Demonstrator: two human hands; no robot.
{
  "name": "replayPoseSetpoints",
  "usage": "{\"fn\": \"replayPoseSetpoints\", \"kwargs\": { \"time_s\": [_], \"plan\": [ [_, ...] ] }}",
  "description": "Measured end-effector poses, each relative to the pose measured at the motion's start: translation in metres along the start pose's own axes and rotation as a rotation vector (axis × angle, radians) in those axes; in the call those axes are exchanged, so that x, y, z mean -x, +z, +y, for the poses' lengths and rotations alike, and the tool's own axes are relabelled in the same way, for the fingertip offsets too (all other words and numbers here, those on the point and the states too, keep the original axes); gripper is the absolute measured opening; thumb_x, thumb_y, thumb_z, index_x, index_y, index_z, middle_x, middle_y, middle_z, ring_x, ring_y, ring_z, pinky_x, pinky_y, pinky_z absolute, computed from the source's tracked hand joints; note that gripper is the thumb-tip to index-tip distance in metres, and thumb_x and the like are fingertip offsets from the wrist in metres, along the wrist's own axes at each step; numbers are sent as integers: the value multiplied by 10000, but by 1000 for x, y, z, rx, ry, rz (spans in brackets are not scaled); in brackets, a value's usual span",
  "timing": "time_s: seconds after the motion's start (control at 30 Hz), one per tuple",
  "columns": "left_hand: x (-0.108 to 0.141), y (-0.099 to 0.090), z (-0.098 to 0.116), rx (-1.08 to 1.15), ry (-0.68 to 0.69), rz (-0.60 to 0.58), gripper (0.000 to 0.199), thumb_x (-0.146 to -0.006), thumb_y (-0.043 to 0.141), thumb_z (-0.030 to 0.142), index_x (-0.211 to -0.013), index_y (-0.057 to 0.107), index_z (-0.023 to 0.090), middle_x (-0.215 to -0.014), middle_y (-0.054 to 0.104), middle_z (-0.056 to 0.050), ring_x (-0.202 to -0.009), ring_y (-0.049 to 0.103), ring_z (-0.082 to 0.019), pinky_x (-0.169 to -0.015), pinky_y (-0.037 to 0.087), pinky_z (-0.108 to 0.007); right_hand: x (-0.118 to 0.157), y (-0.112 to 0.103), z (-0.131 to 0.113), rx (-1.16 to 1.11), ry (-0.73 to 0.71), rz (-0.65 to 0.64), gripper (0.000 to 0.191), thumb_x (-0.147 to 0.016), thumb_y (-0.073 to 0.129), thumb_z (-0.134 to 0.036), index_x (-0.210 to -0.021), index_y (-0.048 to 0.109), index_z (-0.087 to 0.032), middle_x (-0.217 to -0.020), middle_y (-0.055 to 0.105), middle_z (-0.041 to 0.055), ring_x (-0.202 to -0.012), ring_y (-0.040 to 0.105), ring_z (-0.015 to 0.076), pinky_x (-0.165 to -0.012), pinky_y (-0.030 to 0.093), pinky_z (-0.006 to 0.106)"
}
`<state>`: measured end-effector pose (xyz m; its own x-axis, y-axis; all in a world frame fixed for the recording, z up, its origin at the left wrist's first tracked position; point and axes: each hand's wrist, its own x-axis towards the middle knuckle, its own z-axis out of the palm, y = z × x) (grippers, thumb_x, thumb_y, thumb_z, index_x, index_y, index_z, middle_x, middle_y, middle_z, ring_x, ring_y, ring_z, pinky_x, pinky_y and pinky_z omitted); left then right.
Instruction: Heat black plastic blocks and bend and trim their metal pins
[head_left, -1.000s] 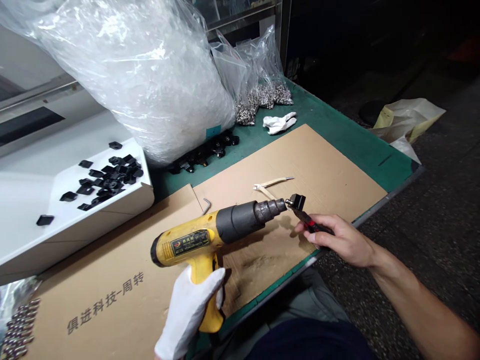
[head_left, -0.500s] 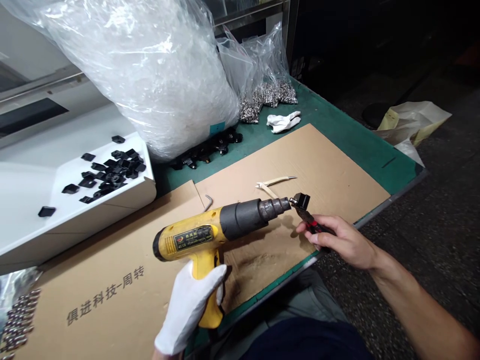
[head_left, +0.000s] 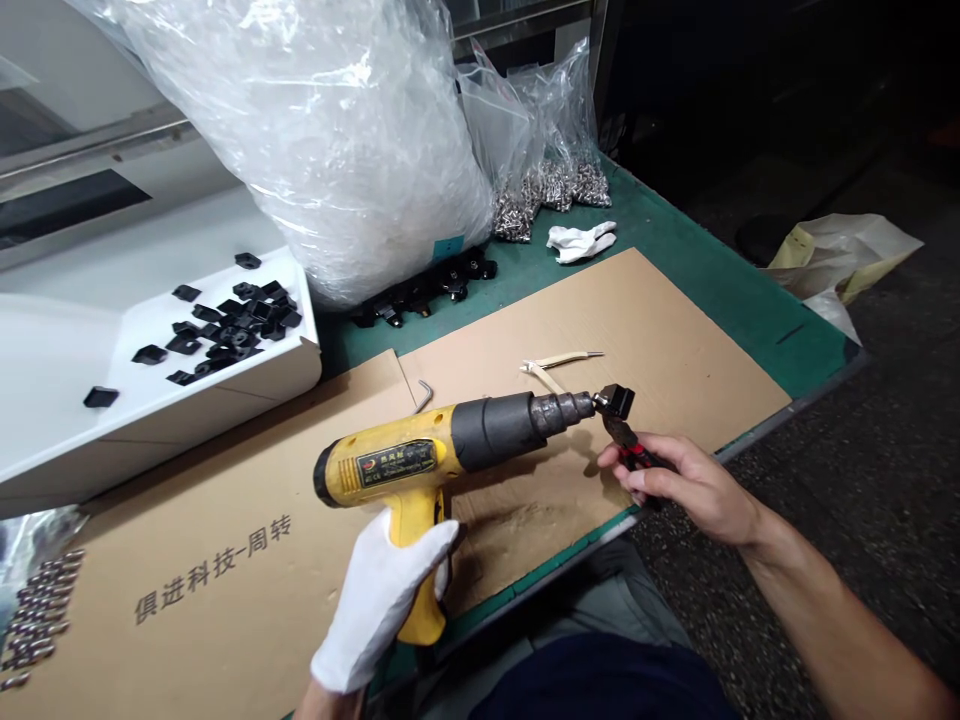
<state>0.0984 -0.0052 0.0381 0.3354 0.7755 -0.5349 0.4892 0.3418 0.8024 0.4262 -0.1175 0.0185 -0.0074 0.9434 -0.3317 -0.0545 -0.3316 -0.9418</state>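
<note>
My left hand (head_left: 379,600), in a white glove, grips the pistol handle of a yellow heat gun (head_left: 442,445) with a dark grey barrel. The metal nozzle points right, ending just short of a small black plastic part (head_left: 616,401). Red-handled pliers (head_left: 628,445) hold that part, and my right hand (head_left: 690,485), bare, is shut around their handles. Both hands hover over a cardboard sheet (head_left: 600,320). The pliers' jaws are partly hidden behind the black part.
A white tray (head_left: 225,410) holds several black parts at left. Behind stand a large clear plastic bag (head_left: 315,130) and bagged metal fasteners (head_left: 555,185). A white glove (head_left: 581,241) lies on a green mat (head_left: 705,260). A cream-coloured tool (head_left: 555,362) lies on the cardboard.
The whole scene has shifted right and slightly up in the picture as my head turned. Both hands keep the same hold, and the nozzle stays close to the black part.
</note>
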Motion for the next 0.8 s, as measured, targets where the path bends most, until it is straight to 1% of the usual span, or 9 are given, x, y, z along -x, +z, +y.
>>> {"fn": "replayPoseSetpoints", "kwargs": {
  "time_s": [0.17,0.4,0.63,0.8],
  "plan": [
    [1,0,2,-17,-7,27,449,-806,712,559,-605,493,222,-452,570,33,-437,508,-145,-473,418,-255,1,0,-1,-35,-4,-1,304,-959,626,-401,-1167,697,-192,-904,601,29,-739,517,147,-677,433,293],
    [0,-1,1,-14,-33,70,413,-778,737,551,-706,492,226,-497,580,57,-465,506,-138,-459,413,-237,0,1,1,-23,7,3,312,-962,622,-395,-1192,694,-197,-930,620,37,-761,528,157,-716,453,304],
    [1,-2,1,-19,-22,42,418,-794,713,564,-701,482,228,-498,577,49,-464,501,-140,-465,417,-243,0,0,1,-26,7,0,313,-959,623,-385,-1197,691,-194,-928,625,43,-767,526,166,-720,455,306],
    [0,-2,1,-34,-17,19,422,-810,691,563,-655,489,227,-488,576,36,-456,504,-142,-470,425,-250,1,-1,2,-25,17,-12,321,-961,617,-382,-1206,692,-189,-928,622,50,-767,526,171,-716,458,306]
  ]
}}
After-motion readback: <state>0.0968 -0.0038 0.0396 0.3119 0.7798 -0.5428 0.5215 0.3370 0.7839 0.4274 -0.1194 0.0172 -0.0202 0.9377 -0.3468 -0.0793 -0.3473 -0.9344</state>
